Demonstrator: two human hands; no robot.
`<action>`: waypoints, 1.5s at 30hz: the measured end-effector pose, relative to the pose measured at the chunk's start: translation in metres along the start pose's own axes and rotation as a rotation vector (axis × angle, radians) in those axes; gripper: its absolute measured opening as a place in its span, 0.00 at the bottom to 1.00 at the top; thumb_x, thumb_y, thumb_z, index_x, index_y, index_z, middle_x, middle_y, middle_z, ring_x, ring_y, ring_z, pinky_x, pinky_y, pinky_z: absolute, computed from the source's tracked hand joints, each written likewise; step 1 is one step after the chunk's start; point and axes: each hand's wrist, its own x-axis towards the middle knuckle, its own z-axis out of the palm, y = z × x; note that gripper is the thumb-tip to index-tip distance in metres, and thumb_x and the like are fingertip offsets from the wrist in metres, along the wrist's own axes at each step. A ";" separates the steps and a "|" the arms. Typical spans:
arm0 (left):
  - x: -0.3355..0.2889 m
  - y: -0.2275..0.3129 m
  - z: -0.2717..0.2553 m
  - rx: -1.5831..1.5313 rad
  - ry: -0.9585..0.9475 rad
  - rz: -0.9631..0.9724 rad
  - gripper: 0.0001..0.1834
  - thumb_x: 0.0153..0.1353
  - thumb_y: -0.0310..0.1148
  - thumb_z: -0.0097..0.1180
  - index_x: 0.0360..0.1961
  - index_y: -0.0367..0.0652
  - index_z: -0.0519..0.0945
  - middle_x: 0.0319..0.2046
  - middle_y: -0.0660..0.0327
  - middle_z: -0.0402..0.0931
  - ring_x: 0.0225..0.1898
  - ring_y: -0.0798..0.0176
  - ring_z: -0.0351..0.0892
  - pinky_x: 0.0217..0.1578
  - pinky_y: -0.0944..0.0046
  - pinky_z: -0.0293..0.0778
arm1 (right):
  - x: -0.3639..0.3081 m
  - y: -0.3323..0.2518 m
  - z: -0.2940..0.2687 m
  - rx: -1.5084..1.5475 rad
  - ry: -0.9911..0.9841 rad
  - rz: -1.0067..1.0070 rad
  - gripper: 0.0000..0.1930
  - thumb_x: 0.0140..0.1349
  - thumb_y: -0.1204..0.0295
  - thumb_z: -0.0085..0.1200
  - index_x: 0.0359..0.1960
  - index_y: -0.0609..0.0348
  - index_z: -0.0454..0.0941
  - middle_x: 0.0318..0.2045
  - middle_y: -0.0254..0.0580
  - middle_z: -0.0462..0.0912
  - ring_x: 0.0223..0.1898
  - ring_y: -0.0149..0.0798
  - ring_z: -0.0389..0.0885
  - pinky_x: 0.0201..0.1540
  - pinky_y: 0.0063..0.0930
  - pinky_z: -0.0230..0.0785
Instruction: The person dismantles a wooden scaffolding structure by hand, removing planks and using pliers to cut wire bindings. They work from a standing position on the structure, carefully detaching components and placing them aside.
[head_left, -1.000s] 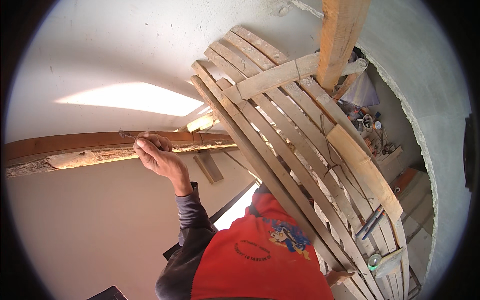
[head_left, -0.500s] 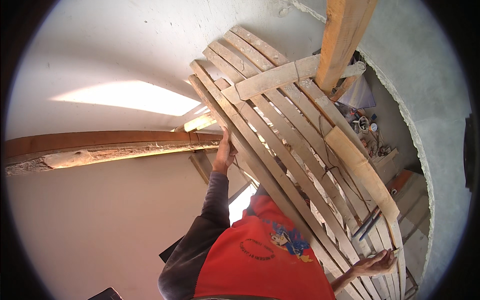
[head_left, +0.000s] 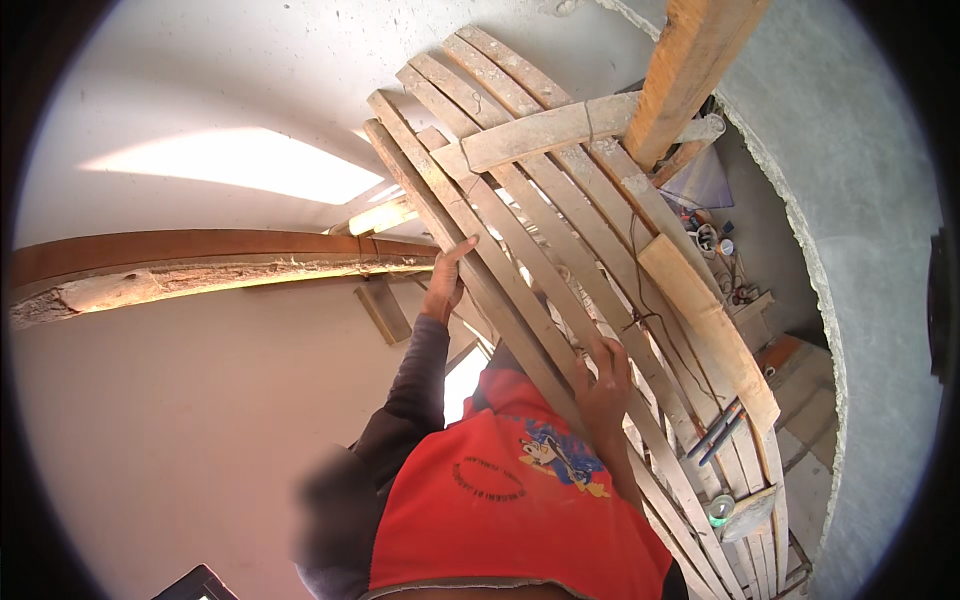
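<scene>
A platform of long wooden slats (head_left: 545, 215), flecked with pale splashes, spans the view diagonally. My left hand (head_left: 446, 284) is closed round its outermost slat, the thumb lying over the top. Lower down, my right hand (head_left: 605, 385) has its bent fingers hooked over another slat, with the fingertips partly hidden in the gaps. To the right of that hand, a tool with two dark blue handles (head_left: 714, 432) lies on the slats. Beyond it sit a small greenish round container (head_left: 720, 509) and a flat grey piece (head_left: 748, 515).
A thick wooden post (head_left: 692, 85) rises past the platform's far end. A rough beam (head_left: 220, 275) runs along the left wall. Thin dark wire (head_left: 660, 318) loops over the slats beside a wide short board (head_left: 705, 325). Assorted small items (head_left: 715, 240) lie below, right.
My right hand has left the platform's right edge and come inward to the middle slats. My left thumb has moved over the outer slat. The view has shifted slightly.
</scene>
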 end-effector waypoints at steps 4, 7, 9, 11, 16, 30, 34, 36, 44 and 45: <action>0.000 0.000 0.002 -0.032 -0.033 0.025 0.30 0.54 0.41 0.62 0.54 0.34 0.71 0.49 0.53 0.74 0.51 0.56 0.74 0.53 0.57 0.70 | -0.015 0.005 0.003 -0.027 0.068 0.064 0.21 0.57 0.69 0.55 0.53 0.59 0.70 0.49 0.52 0.71 0.51 0.54 0.71 0.51 0.43 0.66; -0.001 0.001 0.005 -0.023 0.020 -0.004 0.29 0.54 0.41 0.62 0.53 0.34 0.71 0.49 0.54 0.74 0.50 0.57 0.75 0.52 0.58 0.70 | -0.009 0.006 0.005 -0.148 0.099 0.032 0.20 0.59 0.64 0.52 0.50 0.62 0.72 0.49 0.55 0.72 0.48 0.56 0.74 0.48 0.45 0.68; -0.001 0.001 0.002 -0.028 0.041 -0.007 0.28 0.55 0.41 0.61 0.52 0.34 0.72 0.48 0.54 0.75 0.49 0.57 0.75 0.51 0.58 0.71 | -0.001 -0.001 0.000 -0.172 -0.005 0.139 0.21 0.60 0.61 0.51 0.51 0.62 0.71 0.47 0.56 0.73 0.45 0.58 0.76 0.45 0.46 0.70; -0.002 0.002 0.003 -0.037 0.026 0.011 0.28 0.55 0.41 0.61 0.51 0.33 0.72 0.47 0.53 0.76 0.48 0.58 0.76 0.50 0.58 0.72 | 0.007 -0.003 -0.003 -0.227 -0.082 0.175 0.22 0.61 0.58 0.49 0.51 0.61 0.71 0.46 0.56 0.74 0.42 0.59 0.78 0.41 0.47 0.71; -0.008 0.010 0.009 -0.071 -0.034 0.033 0.27 0.54 0.37 0.61 0.51 0.30 0.71 0.43 0.51 0.76 0.42 0.57 0.79 0.42 0.58 0.78 | 0.007 0.004 0.001 -0.335 -0.173 0.215 0.22 0.63 0.53 0.47 0.49 0.56 0.73 0.42 0.48 0.76 0.36 0.54 0.80 0.36 0.46 0.73; -0.009 0.004 0.001 -0.076 -0.055 0.018 0.27 0.55 0.38 0.60 0.51 0.31 0.72 0.43 0.52 0.76 0.42 0.59 0.79 0.42 0.60 0.77 | 0.008 0.005 0.001 -0.195 -0.183 0.194 0.24 0.63 0.52 0.47 0.51 0.57 0.73 0.46 0.52 0.76 0.44 0.56 0.78 0.42 0.49 0.69; -0.009 0.004 -0.001 -0.049 -0.031 0.032 0.28 0.55 0.38 0.61 0.52 0.31 0.70 0.46 0.52 0.75 0.45 0.58 0.77 0.44 0.58 0.77 | 0.023 -0.003 -0.003 -0.217 -0.266 0.297 0.22 0.65 0.54 0.45 0.49 0.59 0.74 0.44 0.53 0.78 0.42 0.56 0.78 0.42 0.48 0.70; -0.010 0.007 0.000 -0.035 -0.022 0.021 0.29 0.55 0.38 0.61 0.53 0.31 0.69 0.47 0.52 0.74 0.46 0.58 0.77 0.45 0.58 0.76 | 0.015 0.001 0.003 -0.204 -0.208 0.265 0.21 0.66 0.55 0.44 0.48 0.59 0.75 0.42 0.53 0.78 0.41 0.56 0.79 0.41 0.48 0.70; -0.011 0.001 -0.010 -0.077 -0.019 0.041 0.26 0.56 0.39 0.60 0.51 0.31 0.72 0.43 0.53 0.77 0.41 0.58 0.79 0.44 0.61 0.77 | 0.010 0.003 0.006 -0.163 -0.242 0.266 0.20 0.66 0.55 0.42 0.51 0.53 0.72 0.44 0.49 0.77 0.40 0.53 0.80 0.41 0.49 0.71; -0.010 0.000 -0.012 -0.058 -0.030 0.032 0.27 0.57 0.40 0.59 0.52 0.31 0.71 0.46 0.52 0.75 0.45 0.58 0.78 0.47 0.60 0.75 | 0.009 0.004 0.008 -0.139 -0.226 0.261 0.20 0.66 0.55 0.42 0.51 0.53 0.72 0.44 0.48 0.77 0.40 0.53 0.80 0.41 0.49 0.70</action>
